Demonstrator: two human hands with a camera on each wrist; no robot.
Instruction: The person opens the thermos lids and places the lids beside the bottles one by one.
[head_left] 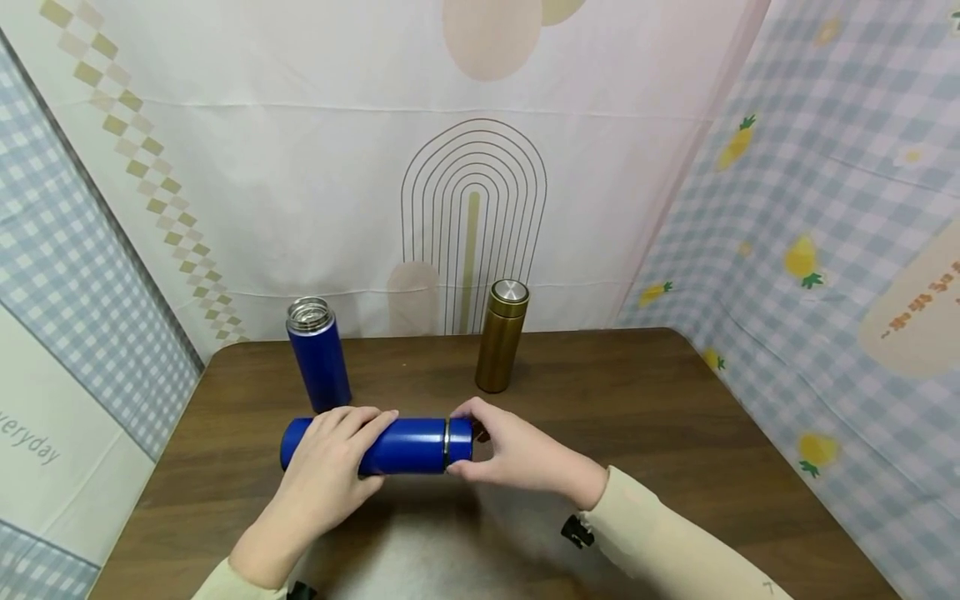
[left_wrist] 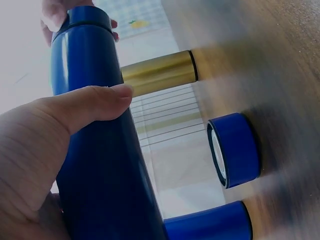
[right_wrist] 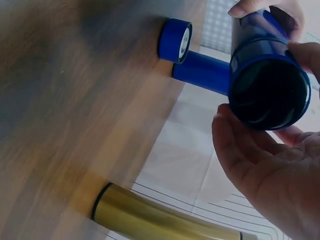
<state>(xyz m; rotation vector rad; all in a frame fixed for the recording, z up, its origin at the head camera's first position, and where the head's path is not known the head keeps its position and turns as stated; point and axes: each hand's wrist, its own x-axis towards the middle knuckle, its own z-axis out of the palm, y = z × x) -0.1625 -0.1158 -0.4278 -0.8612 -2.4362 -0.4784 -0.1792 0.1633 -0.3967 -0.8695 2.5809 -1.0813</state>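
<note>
A blue vacuum flask [head_left: 411, 445] lies level above the table, its capped end toward the right. My left hand [head_left: 326, 467] grips its body, thumb along the near side. At the other end, my right hand [head_left: 517, 450] holds the flask's blue cap [head_left: 460, 440] between thumb and fingers. The right wrist view shows the cap's dark, glossy end facing the camera. Behind the left hand stands a second blue flask [head_left: 322, 367] without a cap, its steel mouth showing. A loose blue cap [left_wrist: 241, 150] sits on the table in both wrist views; the held flask hides it in the head view.
A gold flask [head_left: 498, 350] with a steel-topped lid stands upright toward the back of the wooden table [head_left: 630, 392]. Patterned cloth [head_left: 315, 200] hangs behind the table, and checked cloth [head_left: 757, 300] hangs at the right.
</note>
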